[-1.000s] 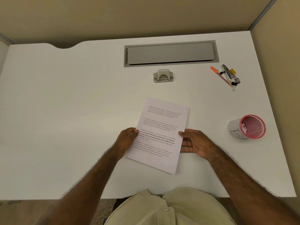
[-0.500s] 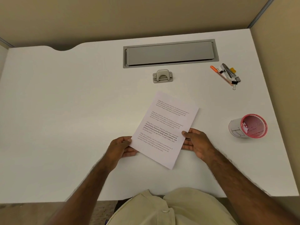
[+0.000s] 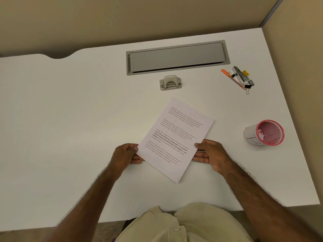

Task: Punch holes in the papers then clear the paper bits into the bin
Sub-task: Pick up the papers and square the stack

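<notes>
Both hands, left (image 3: 125, 155) and right (image 3: 212, 154), pinch the papers (image 3: 174, 137) by opposite edges; a loose grip could let sheets slip askew before reaching the punch (image 3: 170, 82), misaligning holes.

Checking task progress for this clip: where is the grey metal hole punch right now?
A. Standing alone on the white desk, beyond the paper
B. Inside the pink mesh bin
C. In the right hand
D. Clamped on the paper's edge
A: the grey metal hole punch stands untouched on the white desk beyond the printed white paper, which the left hand and right hand hold by its sides.
</notes>
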